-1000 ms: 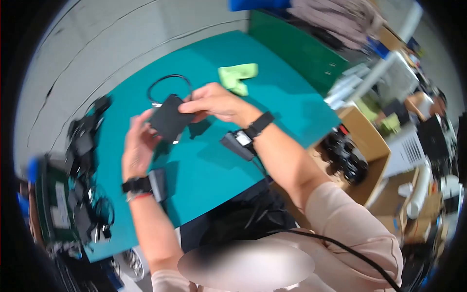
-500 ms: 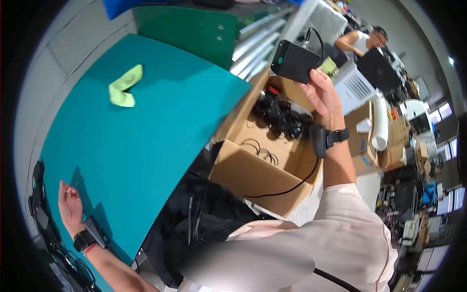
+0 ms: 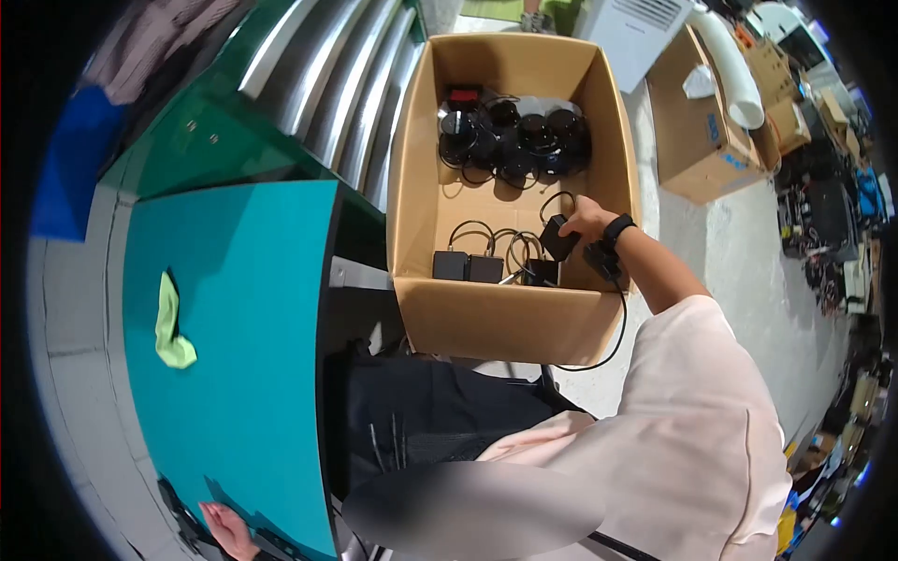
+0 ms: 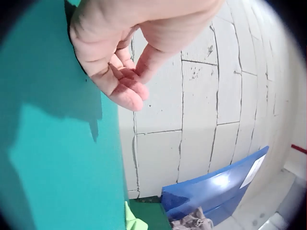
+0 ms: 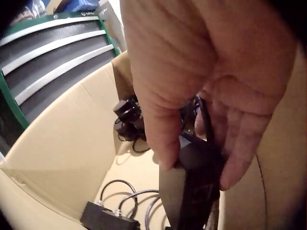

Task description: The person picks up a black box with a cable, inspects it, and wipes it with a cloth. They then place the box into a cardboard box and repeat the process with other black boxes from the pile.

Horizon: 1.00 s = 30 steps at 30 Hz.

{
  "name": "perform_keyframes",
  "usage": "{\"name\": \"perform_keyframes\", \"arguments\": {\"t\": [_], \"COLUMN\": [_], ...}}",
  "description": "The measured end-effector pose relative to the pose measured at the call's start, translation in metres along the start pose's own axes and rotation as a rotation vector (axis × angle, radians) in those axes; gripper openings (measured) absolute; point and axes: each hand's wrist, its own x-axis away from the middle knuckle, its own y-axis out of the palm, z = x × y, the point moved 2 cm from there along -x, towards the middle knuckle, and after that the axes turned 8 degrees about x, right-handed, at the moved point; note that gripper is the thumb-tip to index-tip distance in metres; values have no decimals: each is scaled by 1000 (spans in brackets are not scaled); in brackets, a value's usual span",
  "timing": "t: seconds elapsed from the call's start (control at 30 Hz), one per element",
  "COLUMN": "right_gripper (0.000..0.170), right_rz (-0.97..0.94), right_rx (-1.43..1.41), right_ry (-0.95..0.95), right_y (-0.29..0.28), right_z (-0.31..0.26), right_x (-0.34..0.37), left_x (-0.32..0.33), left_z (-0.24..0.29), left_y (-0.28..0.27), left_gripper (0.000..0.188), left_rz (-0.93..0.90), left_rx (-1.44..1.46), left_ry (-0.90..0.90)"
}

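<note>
Inside the cardboard box, my right hand pinches a flat black box with a short cable between thumb and fingers. The right wrist view shows the black box tilted downward, the thumb on one face and fingers on the other. Similar black boxes with looped cables stand along the near wall, right beside the held one. My left hand is over the near end of the green table. In the left wrist view its fingers are loosely curled and hold nothing.
Several round black items lie at the far end of the cardboard box. A light-green cloth is on the table. A green cabinet with metal-edged drawers stands left of the box, and another carton to its right.
My right hand has carried the black box from above the carton's far side down into it. The left hand let go of it earlier and stays at the table. The view has swung right.
</note>
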Motion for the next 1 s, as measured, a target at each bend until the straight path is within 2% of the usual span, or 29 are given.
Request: {"name": "perform_keyframes", "arguments": {"t": [0.03, 0.07, 0.1, 0.13, 0.2, 0.23, 0.27, 0.3, 0.33, 0.4, 0.43, 0.47, 0.57, 0.63, 0.67, 0.73, 0.77, 0.83, 0.87, 0.93, 0.97, 1.0], "right_gripper": [72, 72, 83, 93, 92, 81, 71, 51, 51, 55, 58, 58, 57, 56, 56, 42, 42, 41, 41, 32, 25, 25], "right_rz": [34, 31, 47, 66, 51, 36, 22, -120, -120, -267, -284, -286, -272, -188, -186, -162, -164, -97, -100, -90, -4, -2], "right_rx": [236, 219, 203, 189, 180, 395, 611, 606, 610, 760, 638, 645, 818, 550, 552, 897, 897, 1003, 1001, 1138, 1172, 1170], "right_ry": [-7, 8, 35, 61, 79, -55, -192, -134, -131, -169, -151, -152, -147, 4, -2, -86, -84, -243, -243, 73, 16, 11], "right_y": [4, 8, 9, 10, 13, 22, 26, 24, 28, 43, 41, 43, 55, 58, 60, 65, 63, 49, 49, 52, 56, 57], "right_z": [4, 6, 6, 0, 7, 22, 30, 23, 30, 49, 54, 58, 83, 96, 98, 97, 100, 79, 66, 41, 35, 32], "right_x": [-11, -13, -12, -6, -10, -33, -46, -34, -44, -66, -68, -75, -99, -99, -107, -112, -112, -89, -78, -58, -48, -50], "left_x": [-2, -4, -10, 2, 7, 4, 6, 12, 15, 16, 18, 16, 13, 6, 3, 10, 11, 9, 9, 16, 18, 14], "left_z": [5, 9, 13, 11, 5, 9, 8, 5, 2, 1, 2, 4, 3, 7, 10, 7, 5, 7, 8, -1, -3, 1], "left_y": [-5, -13, -22, -15, 2, -9, 0, 9, 15, 16, 14, 8, 4, -11, -19, -7, -2, -5, -6, 14, 21, 12], "left_gripper": [14, 15, 16, 27, 33, 32, 32, 32, 32, 32, 33, 33, 35, 34, 34, 33, 33, 33, 33, 33, 33, 33], "left_rz": [19, 38, -12, 70, 241, 235, 310, 294, 280, 305, 325, 332, 341, 347, 350, 334, 315, 331, 347, 355, 360, 360], "left_rx": [-82, -159, -148, -177, -239, -362, -266, -206, -145, -204, -262, -259, -84, -77, -72, -100, -129, -47, 37, -53, -140, -139], "left_ry": [1, 2, -25, -153, -83, -28, -91, -125, -158, -112, -62, -64, -113, -108, -99, -86, -80, -109, -131, -60, 7, 13]}}
